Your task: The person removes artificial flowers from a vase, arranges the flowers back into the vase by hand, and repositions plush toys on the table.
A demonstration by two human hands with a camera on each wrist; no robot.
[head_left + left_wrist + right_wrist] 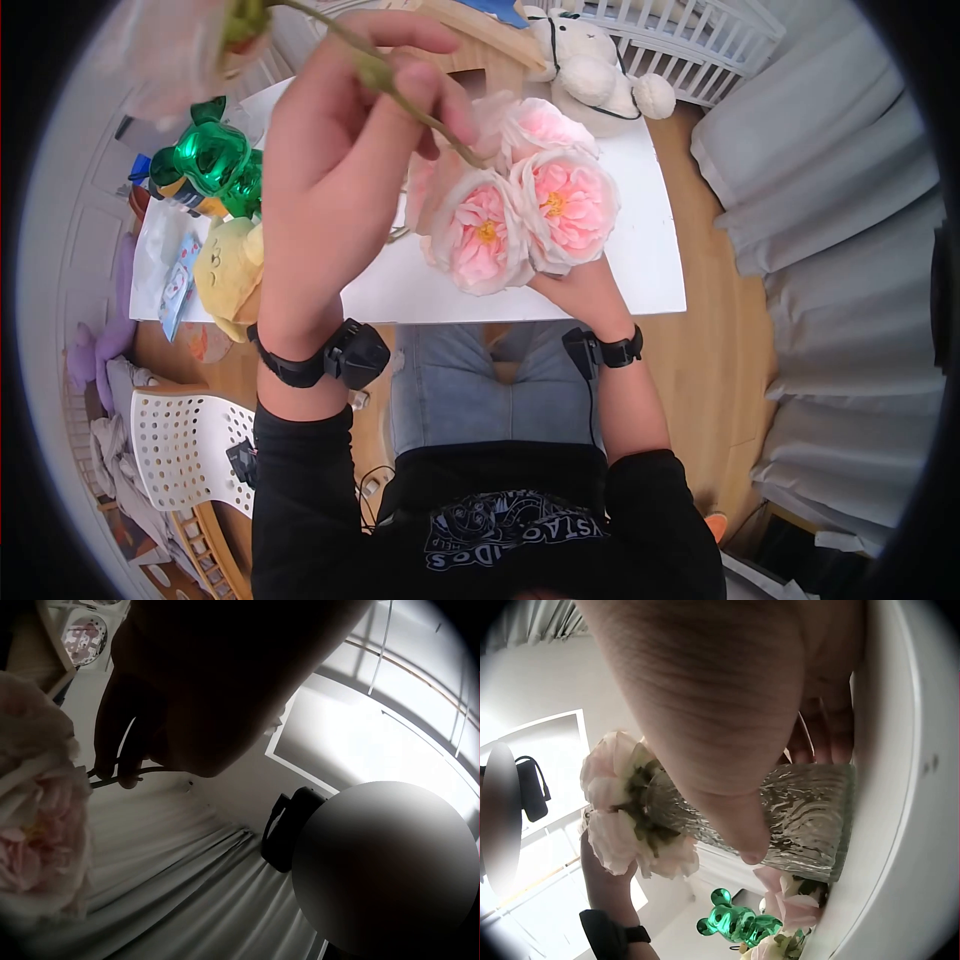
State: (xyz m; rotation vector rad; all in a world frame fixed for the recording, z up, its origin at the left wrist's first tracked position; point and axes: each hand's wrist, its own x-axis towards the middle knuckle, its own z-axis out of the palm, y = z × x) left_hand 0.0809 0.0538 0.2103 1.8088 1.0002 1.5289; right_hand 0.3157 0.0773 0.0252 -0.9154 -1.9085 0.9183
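Note:
My left hand point(345, 165) is raised over the table and pinches the thin green stem point(425, 118) of a flower between thumb and fingers. That flower's pale pink head point(165, 50) is blurred at the top left, and the stem's other end reaches the bunch of pink flowers point(565, 205). In the right wrist view, this bunch stands in a ribbed clear glass vase point(810, 817). My right hand point(590, 295) grips the vase, thumb on the near side and fingers round the far side. From the head, the blooms hide the vase.
The white table point(640, 240) carries a shiny green bear figure point(215, 155), a yellow plush toy point(230, 265) and a white plush toy point(590, 75). More pink flowers point(791, 904) lie beyond the vase. A white perforated chair point(185, 450) stands at the left, grey curtains point(830, 250) at the right.

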